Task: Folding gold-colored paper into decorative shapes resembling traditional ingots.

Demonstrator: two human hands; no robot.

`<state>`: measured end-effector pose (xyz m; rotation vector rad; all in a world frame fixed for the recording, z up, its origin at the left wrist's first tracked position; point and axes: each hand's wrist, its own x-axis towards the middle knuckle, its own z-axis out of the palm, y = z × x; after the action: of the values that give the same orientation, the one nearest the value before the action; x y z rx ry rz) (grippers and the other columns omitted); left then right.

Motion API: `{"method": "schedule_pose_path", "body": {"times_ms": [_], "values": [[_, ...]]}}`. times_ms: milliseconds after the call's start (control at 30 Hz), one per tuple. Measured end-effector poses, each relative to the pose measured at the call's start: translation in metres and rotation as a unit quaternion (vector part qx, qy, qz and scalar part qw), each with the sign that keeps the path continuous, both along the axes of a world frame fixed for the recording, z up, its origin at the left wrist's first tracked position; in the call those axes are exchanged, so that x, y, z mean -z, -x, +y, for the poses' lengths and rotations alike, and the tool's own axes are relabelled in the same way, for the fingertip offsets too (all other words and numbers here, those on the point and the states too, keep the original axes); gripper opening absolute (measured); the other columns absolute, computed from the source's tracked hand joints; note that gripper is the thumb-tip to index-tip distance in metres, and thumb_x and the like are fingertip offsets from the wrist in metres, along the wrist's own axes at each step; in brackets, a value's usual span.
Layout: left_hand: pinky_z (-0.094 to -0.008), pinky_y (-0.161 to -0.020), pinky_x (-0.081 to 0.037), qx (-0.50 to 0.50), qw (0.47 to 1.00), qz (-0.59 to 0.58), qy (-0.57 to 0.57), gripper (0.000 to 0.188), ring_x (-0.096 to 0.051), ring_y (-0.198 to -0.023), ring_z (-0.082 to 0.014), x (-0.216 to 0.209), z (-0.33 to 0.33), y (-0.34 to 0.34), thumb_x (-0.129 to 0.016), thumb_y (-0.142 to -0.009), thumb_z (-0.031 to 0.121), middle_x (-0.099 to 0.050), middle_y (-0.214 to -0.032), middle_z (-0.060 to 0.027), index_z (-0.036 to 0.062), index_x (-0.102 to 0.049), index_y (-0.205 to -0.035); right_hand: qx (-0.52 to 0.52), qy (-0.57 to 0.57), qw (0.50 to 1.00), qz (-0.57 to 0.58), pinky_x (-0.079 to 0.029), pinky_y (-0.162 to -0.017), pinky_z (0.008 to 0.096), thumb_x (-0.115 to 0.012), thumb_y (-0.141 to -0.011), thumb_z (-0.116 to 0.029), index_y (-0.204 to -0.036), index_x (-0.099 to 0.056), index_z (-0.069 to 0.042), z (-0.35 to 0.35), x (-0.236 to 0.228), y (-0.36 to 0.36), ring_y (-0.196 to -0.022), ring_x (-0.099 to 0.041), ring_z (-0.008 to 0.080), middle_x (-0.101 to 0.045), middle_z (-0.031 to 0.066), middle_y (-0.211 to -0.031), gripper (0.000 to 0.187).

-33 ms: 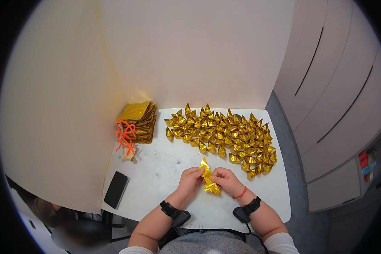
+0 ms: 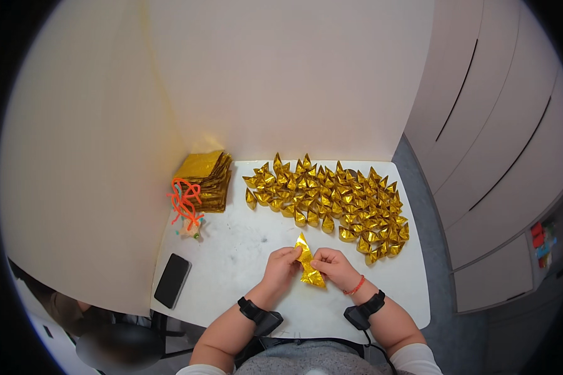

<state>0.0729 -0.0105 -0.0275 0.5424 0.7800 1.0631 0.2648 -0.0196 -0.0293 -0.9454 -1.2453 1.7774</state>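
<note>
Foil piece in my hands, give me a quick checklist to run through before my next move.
1. Left hand gripping the foil: ok, fingers closed on its left edge.
2. Right hand gripping too: ok, fingers closed on its right edge.
3. Foil apart from the folded pieces: ok, they stand beyond it, toward the back and right.
4. Phone away from both hands: ok, it lies at the table's left edge.
5. Stack fully in view: not ok, orange strands overlap its near left part.
6. Creases sharp: cannot tell, too small and partly covered by fingers.
</note>
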Motion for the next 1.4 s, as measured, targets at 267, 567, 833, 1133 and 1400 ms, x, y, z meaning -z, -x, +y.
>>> {"method": "schedule_pose_path", "body": {"times_ms": [267,567,833,1133,1400], "values": [[-0.0269,-0.075,-0.053,0.047,0.986,0.146,-0.062,0.019,-0.067,-0.083,-0.0134,-0.006,-0.005,-0.002,-0.076,-0.094,0.014,-0.073,-0.097,-0.0091,-0.0034,-0.072,-0.102,0.008,-0.025,0.999,-0.041,-0.033,-0.050,0.0199,-0.065,-0.101,-0.016,-0.089,-0.064,-0.008,-0.002,-0.001,0.002,-0.056,-0.045,0.0002,-0.055,-0.0080,-0.068,0.014],[-0.0272,-0.069,-0.051,-0.037,0.994,0.096,-0.026,0.012,-0.063,-0.077,-0.0116,-0.007,-0.005,0.003,-0.078,-0.091,0.008,-0.071,-0.087,-0.0052,-0.0025,-0.073,-0.093,-0.030,-0.044,0.997,-0.052,-0.036,-0.058,0.0203,-0.066,-0.099,-0.013,-0.087,-0.062,-0.006,-0.002,-0.003,0.001,-0.068,-0.045,0.0006,-0.054,-0.0088,-0.076,0.015],[-0.0293,-0.068,-0.053,-0.225,0.974,-0.021,-0.019,0.014,-0.062,-0.070,-0.0147,-0.004,0.027,0.040,-0.062,-0.101,0.009,-0.068,-0.085,-0.0060,-0.0034,-0.066,-0.105,-0.055,-0.076,0.995,-0.044,-0.038,-0.060,0.0202,-0.065,-0.099,-0.013,-0.087,-0.061,-0.006,-0.004,0.002,-0.006,-0.069,-0.046,0.0016,-0.053,-0.0071,-0.076,0.014],[-0.0269,-0.069,-0.058,0.119,0.975,0.171,-0.075,0.020,-0.069,-0.078,-0.0140,-0.007,-0.006,-0.006,-0.075,-0.095,0.013,-0.073,-0.094,-0.0088,-0.0037,-0.068,-0.101,0.127,-0.040,0.990,0.052,-0.038,-0.054,0.0193,-0.065,-0.101,-0.014,-0.091,-0.061,-0.008,0.000,0.008,0.004,-0.061,-0.050,0.0028,-0.059,-0.0043,-0.077,0.013],[-0.0290,-0.072,-0.060,0.128,0.981,0.126,-0.072,0.014,-0.071,-0.081,-0.0160,-0.011,-0.007,0.003,-0.071,-0.096,0.008,-0.072,-0.095,-0.0110,-0.0026,-0.064,-0.104,0.097,0.000,0.995,0.033,-0.044,-0.056,0.0195,-0.067,-0.099,-0.011,-0.100,-0.066,-0.004,-0.005,-0.006,0.003,-0.064,-0.057,0.0043,-0.066,-0.0006,-0.083,0.008]]}}
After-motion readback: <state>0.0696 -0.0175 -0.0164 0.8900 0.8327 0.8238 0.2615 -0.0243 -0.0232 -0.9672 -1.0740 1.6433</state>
